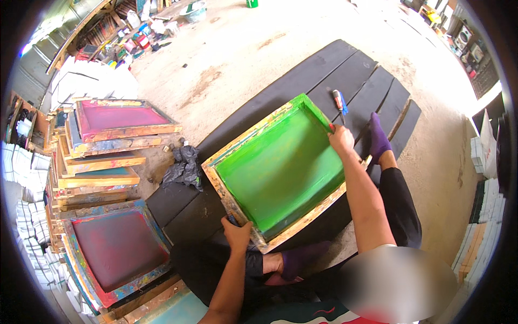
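Note:
A wooden screen-printing frame (215,181) with green-stained mesh lies tilted across black boards in front of me. My left hand (237,234) is closed at its near left corner. A small dark object (232,218) shows by those fingertips; I cannot tell its kind. My right hand (342,141) grips the frame's right side, the fingers curled over the edge. Something small and red (331,127) shows at the fingertips. Just beyond this hand, a hand tool (340,101) with a red and blue handle rests on the boards.
Black boards (259,102) lie under the frame, with a crumpled black plastic bag (186,164) at its left. More screen frames (116,254) are stacked to the left. My feet in purple socks (379,135) flank the frame. Mixed clutter (135,46) lies far left.

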Available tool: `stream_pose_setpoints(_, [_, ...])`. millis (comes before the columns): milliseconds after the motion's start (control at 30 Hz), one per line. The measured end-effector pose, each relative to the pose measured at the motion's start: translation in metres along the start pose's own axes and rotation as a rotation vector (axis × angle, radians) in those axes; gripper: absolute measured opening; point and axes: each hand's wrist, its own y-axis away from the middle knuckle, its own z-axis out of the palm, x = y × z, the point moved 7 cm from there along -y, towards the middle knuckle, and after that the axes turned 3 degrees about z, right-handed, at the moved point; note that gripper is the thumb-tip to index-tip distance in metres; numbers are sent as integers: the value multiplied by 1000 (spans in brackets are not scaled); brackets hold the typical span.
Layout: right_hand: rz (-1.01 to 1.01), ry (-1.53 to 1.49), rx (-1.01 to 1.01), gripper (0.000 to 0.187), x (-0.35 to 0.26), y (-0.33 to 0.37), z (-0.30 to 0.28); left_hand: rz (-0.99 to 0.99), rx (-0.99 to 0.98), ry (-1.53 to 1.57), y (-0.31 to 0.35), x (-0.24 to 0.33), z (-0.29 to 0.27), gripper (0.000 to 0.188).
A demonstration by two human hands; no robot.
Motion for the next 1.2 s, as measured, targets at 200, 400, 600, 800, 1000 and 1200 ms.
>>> stream_pose_setpoints(200, [-183, 41, 25, 35, -32, -55, -11, -41, 98, 92, 46, 12, 56, 81])
stream_pose_setpoints(400, [-289, 110, -40, 40, -50, -77, 11, -82, 28, 207, 72, -15, 99, 74])
stream_pose_setpoints(600, [-290, -36, 38, 35, -42, -37, 35, -164, -103, 183, 64, -25, 75, 62])
stream_pose_setpoints(800, [-42, -23, 206, 62, 9, 76, 10, 317, -131, -56, 32, 2, 28, 64])
stream_pose_setpoints(1000, [360, -206, 154, 90, 88, 168, 19, 816, -420, -446, 14, 66, 39, 68])
stream_pose_setpoints(1200, [381, -329, -17, 67, 88, 178, 43, 1095, -559, -831, 12, 76, 60, 63])
